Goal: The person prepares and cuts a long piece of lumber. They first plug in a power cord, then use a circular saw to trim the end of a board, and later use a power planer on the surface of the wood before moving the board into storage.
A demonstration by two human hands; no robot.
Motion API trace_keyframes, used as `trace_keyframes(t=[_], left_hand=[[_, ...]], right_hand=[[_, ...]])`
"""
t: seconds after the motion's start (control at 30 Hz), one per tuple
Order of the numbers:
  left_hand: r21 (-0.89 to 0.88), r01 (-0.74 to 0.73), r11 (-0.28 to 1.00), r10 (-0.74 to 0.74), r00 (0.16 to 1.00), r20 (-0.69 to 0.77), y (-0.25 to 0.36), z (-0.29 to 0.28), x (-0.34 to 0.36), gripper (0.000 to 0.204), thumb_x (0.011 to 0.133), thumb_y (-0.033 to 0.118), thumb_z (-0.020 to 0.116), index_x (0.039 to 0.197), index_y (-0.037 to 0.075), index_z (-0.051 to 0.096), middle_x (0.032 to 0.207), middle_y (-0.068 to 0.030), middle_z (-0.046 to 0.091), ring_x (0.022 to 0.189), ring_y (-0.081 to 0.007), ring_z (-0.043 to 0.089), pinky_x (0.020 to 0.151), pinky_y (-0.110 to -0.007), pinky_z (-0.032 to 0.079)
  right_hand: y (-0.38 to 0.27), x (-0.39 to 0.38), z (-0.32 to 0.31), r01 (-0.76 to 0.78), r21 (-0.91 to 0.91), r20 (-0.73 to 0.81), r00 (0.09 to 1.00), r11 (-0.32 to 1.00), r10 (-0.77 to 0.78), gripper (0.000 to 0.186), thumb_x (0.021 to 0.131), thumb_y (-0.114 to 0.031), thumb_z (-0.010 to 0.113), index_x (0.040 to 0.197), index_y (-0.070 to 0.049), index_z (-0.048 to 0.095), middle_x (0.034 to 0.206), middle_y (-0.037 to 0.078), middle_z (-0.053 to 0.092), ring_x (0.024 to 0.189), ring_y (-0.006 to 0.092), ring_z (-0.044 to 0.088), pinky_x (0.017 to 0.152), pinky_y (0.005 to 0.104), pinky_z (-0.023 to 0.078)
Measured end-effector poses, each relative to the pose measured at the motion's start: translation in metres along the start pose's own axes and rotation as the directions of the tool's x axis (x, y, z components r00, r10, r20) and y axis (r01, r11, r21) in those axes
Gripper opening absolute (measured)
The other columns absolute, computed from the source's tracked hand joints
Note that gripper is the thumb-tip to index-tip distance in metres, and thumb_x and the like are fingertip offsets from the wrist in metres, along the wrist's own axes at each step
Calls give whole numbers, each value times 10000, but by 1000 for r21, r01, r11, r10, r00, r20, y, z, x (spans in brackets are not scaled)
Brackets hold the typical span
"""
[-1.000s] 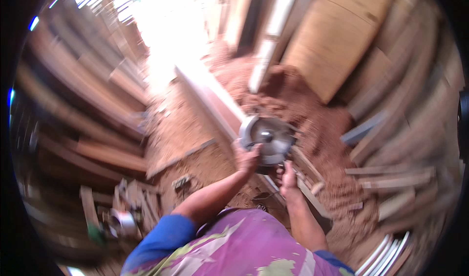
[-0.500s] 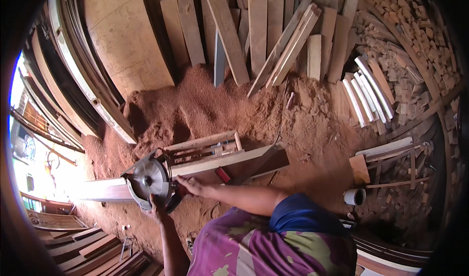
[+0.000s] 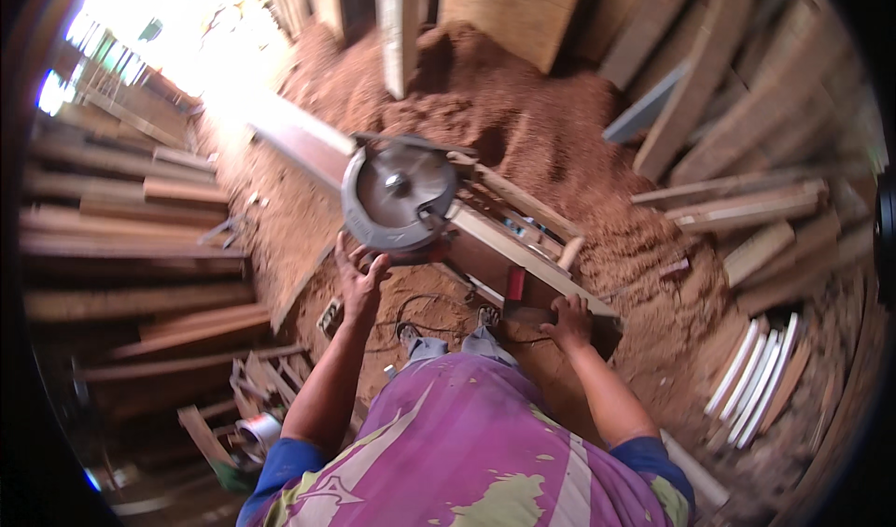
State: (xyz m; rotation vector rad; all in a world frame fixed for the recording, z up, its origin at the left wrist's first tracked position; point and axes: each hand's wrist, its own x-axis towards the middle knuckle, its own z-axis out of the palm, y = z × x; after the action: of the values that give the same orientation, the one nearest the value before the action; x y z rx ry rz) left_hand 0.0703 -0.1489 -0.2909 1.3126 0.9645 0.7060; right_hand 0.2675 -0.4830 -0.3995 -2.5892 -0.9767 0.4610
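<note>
A circular saw with a round metal blade sits across the middle of a long wooden bench. My left hand is at the saw's near rim, fingers and thumb spread; whether they touch it is unclear. Toward the bench's right end, my right hand rests on its dark near side with the fingers apart, holding nothing I can see. A small red piece is fixed to that side, left of my right hand. Behind the saw, an open wooden frame adjoins the bench.
Reddish sawdust is heaped beyond the bench. Leaning boards line the far right, and stacked planks fill the left. A dark cable lies on the ground by my feet. White strips lie at the right.
My view has swung round, so the bench now slants down to the right. My right hand has left the saw for the bench's right end. My left hand's grip on the saw has loosened.
</note>
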Motion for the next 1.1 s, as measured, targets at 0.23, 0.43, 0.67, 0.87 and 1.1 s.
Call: trace_keyframes(t=[0.23,0.43,0.67,0.87,1.1], left_hand=[[135,163,977,-141,978,-156,-94,-63,-53,706,827,267,740,1382,44,364,967,-93,597,905,-170,578,804,-323,491],[361,567,741,-610,792,7,-132,-108,-188,805,721,549,757,1278,14,528,1213,-208,609,1121,-303,592,961,-373,462],[191,623,759,-627,778,-46,-207,-159,-242,791,722,552,750,1307,66,531,1182,-202,619,1084,-274,602,931,-358,470],[-268,527,807,-570,814,-114,-206,-243,-267,606,730,525,766,1110,63,667,1014,-65,683,880,-153,623,762,-301,506],[-697,62,715,-699,74,-711,-357,-384,-417,344,807,360,713,917,35,701,852,-59,699,755,-160,620,719,-329,493]], right_hand=[[-43,-13,-38,-55,-73,333,940,996,77,450,711,-372,712,1016,-66,587,874,224,674,870,412,648,762,499,503],[-45,-17,-3,204,314,600,714,927,-361,393,694,-282,760,968,-22,653,869,186,680,823,327,677,728,386,522],[-221,-4,69,479,188,803,427,857,-415,438,721,-272,737,1039,15,644,944,175,685,814,251,679,750,355,509],[-409,-79,135,472,163,882,324,867,-342,329,815,-177,656,1058,42,629,770,64,667,689,159,603,647,315,486],[-490,-145,273,492,26,964,217,870,-151,235,837,-212,617,851,20,656,627,109,576,590,186,586,563,346,455]])
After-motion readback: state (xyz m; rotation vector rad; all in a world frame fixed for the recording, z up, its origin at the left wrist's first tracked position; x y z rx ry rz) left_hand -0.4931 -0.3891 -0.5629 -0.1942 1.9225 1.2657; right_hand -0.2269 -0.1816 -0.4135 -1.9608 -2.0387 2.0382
